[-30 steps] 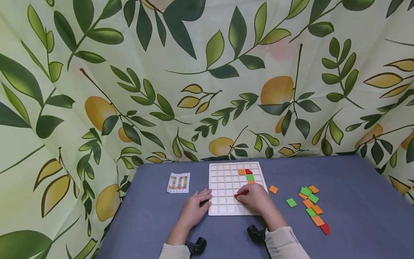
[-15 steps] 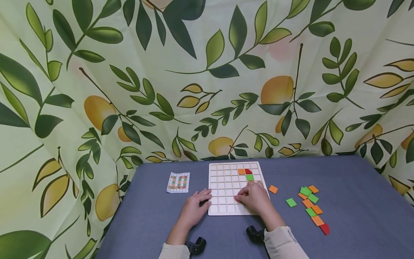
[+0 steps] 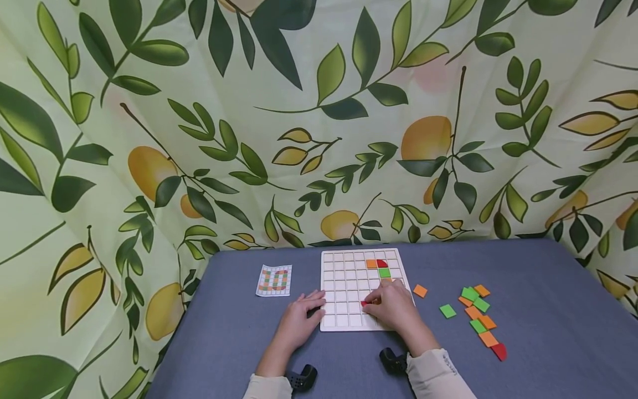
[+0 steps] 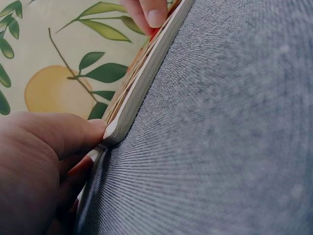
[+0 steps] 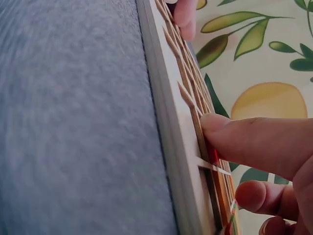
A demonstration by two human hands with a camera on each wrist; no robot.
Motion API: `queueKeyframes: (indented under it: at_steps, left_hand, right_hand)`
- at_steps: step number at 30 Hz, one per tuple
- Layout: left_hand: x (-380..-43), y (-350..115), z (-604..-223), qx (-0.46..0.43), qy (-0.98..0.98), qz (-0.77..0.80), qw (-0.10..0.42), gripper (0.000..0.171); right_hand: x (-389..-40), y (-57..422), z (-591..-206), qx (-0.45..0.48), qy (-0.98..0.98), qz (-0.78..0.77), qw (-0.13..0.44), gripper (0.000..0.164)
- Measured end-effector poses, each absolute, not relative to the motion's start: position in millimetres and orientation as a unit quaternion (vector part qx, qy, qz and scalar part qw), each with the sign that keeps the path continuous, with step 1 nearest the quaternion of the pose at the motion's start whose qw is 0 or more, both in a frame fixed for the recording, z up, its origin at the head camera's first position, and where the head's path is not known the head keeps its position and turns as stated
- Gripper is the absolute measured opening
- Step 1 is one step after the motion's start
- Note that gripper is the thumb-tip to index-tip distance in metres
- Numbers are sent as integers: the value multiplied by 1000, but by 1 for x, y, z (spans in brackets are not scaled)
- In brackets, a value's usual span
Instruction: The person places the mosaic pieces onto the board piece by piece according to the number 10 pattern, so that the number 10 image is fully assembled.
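Note:
A white gridded board lies on the table, with an orange square tile, a red quarter-round tile and a green square tile in its upper right cells. My right hand is over the lower right of the board, thumb and fingers on another red tile, mostly covered by them. In the right wrist view the thumb bears on this red tile. My left hand rests against the board's left edge; its thumb touches a corner in the left wrist view.
A small printed card with a coloured grid lies left of the board. To the right are a single orange tile, a green tile and a loose row of several tiles ending in a red one. A patterned cloth hangs behind.
Under my right fingers the red tile showed more of itself half a second ago and shows less now. My left hand has stayed at the board's edge.

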State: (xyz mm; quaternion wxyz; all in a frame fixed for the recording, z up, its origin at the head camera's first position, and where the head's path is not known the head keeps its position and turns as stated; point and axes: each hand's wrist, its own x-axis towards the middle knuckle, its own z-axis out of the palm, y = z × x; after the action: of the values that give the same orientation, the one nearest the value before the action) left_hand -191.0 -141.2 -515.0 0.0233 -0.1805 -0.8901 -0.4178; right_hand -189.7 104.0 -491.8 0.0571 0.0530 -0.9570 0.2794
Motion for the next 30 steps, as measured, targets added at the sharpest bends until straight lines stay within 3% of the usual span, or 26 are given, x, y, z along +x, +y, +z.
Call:
queueKeyframes:
  at_steps: [10, 20, 30]
  left_hand:
    - [-192, -142, -511, -181, -889, -420, 18, 29]
    - [-192, -142, -514, -178, -889, -421, 17, 29]
    - [-191, -143, -516, -179, -889, -421, 17, 29]
  right_hand:
    - [-180, 130, -472, 35, -955, 290, 45, 12]
    - [-143, 211, -450, 34, -957, 289, -12, 18]
    - [-109, 293, -457, -50, -955, 264, -123, 41]
